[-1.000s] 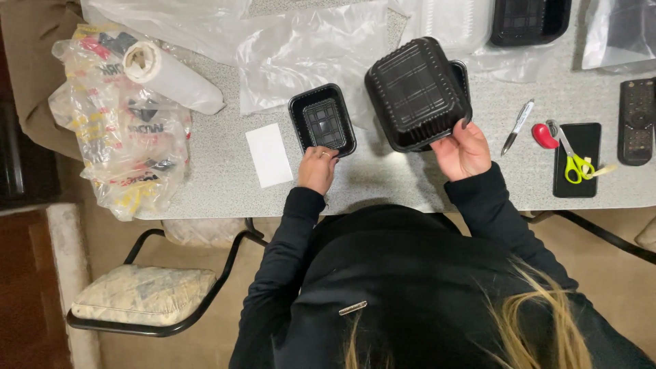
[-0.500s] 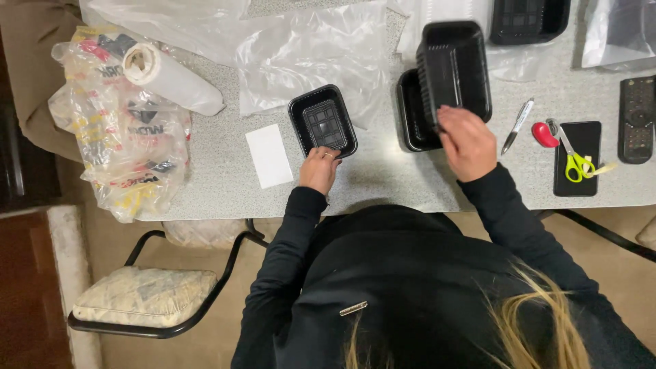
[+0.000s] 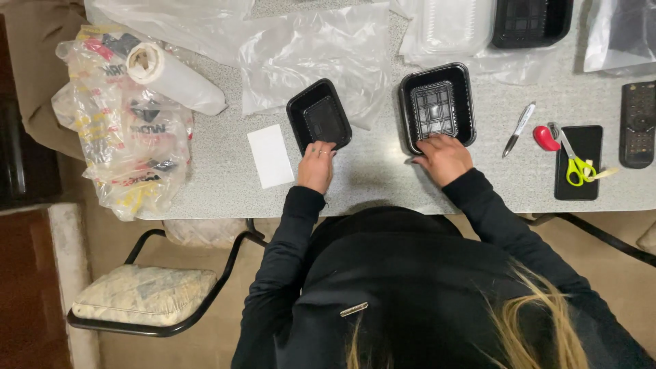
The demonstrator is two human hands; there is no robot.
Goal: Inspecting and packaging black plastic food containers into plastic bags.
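Left hand [image 3: 316, 166] down on the near edge of the small black tray [image 3: 319, 116], fingers spread over its rim, not clamped; right hand [image 3: 445, 156] flat against the near rim of the larger black tray [image 3: 437, 108], fingers loosely spread, no grip shown. Both trays upright on the grey table [image 3: 369, 178], well apart, clear plastic bags [image 3: 314, 55] just behind them. White card [image 3: 270, 156] just left of the small tray; pen [image 3: 519, 128], scissors [image 3: 572, 157] and dark phone [image 3: 579, 164] off to the right.
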